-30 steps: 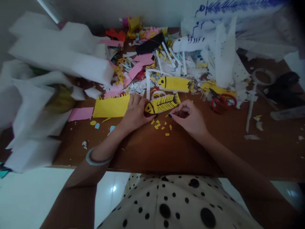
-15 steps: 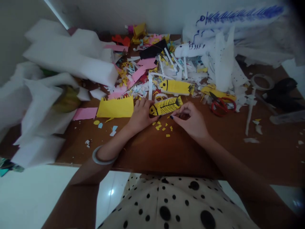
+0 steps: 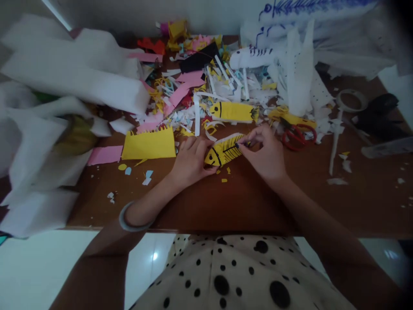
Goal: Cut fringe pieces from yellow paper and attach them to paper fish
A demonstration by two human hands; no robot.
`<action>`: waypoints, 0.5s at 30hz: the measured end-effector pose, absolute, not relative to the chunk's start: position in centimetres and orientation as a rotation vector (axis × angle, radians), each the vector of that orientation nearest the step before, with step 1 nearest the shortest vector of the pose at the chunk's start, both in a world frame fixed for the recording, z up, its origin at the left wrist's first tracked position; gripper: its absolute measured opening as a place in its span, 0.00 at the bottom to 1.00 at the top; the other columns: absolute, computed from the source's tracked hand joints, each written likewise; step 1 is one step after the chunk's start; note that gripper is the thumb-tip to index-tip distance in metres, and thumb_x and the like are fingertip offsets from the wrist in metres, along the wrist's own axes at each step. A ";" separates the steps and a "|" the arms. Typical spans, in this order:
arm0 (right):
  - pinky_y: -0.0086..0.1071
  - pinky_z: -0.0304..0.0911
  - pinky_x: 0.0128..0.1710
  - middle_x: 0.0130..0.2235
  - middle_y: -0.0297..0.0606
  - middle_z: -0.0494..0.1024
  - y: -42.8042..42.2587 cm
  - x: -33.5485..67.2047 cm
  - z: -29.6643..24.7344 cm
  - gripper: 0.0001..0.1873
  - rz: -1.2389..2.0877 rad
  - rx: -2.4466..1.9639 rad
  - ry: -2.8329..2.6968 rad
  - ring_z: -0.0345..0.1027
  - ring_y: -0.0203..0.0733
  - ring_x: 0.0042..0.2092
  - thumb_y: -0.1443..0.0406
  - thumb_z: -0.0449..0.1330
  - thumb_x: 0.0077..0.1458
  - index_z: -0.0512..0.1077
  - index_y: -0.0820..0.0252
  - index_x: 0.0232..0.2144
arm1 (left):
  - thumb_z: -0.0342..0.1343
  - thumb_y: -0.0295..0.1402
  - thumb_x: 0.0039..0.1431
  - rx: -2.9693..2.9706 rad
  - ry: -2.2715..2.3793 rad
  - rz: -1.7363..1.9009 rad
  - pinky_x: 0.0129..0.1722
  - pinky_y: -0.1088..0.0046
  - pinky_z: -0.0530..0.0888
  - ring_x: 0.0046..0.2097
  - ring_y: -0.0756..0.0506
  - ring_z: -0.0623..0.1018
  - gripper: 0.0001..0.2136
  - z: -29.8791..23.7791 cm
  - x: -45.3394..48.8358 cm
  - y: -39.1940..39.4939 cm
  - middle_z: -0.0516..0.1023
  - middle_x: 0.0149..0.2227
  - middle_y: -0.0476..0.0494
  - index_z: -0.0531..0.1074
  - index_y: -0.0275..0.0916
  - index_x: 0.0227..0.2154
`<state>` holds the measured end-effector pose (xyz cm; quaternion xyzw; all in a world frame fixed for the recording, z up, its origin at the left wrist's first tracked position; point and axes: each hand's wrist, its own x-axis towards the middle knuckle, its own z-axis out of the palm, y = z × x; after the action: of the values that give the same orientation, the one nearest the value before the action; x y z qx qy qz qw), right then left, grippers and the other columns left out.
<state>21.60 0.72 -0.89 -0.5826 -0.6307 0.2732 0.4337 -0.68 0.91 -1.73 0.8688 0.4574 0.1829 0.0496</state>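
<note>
A yellow paper fish (image 3: 223,151) with black bone lines lies on the brown table (image 3: 226,206), tilted up to the right. My left hand (image 3: 191,161) pinches its head end, fingers closed on the paper. At the tail half, my right hand (image 3: 266,153) is closed around a thin dark pen whose tip touches the fish. Small yellow snippets (image 3: 225,174) lie just below the fish.
A second yellow fish (image 3: 232,111) and a jagged yellow sheet (image 3: 150,144) lie behind. Red scissors (image 3: 295,135) sit to the right, a tape ring (image 3: 351,100) farther right. White foam sheets (image 3: 74,82) pile up at left; paper scraps (image 3: 200,82) crowd the back.
My right hand has risen from below the fish onto its tail half. The fish has tilted up more steeply, and my left hand has shifted slightly with it.
</note>
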 end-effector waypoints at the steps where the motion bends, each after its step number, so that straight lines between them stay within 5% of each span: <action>1: 0.41 0.68 0.38 0.35 0.35 0.81 0.7 21.5 -0.9 0.13 0.659 -1.456 -1.586 0.76 0.47 0.39 0.68 0.62 0.50 0.60 0.51 0.33 | 0.62 0.38 0.53 2.667 1.380 0.556 0.45 0.59 0.67 0.48 0.35 0.71 0.23 -1.7 -0.6 0.8 0.75 0.45 0.38 0.64 0.37 0.50; 15: 0.50 0.66 0.45 0.35 0.35 0.82 0.3 20.9 -0.4 0.15 0.560 -1.538 -1.721 0.76 0.53 0.40 0.70 0.62 0.50 0.60 0.51 0.33 | 0.63 0.38 0.54 2.675 1.312 0.631 0.48 0.58 0.68 0.49 0.35 0.70 0.25 -2.2 -0.6 0.4 0.74 0.47 0.37 0.62 0.38 0.52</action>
<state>20.89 0.35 -0.36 -0.6005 -0.6722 0.2186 0.3739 -0.57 0.44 -2.19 0.8773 0.4304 0.2070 0.0482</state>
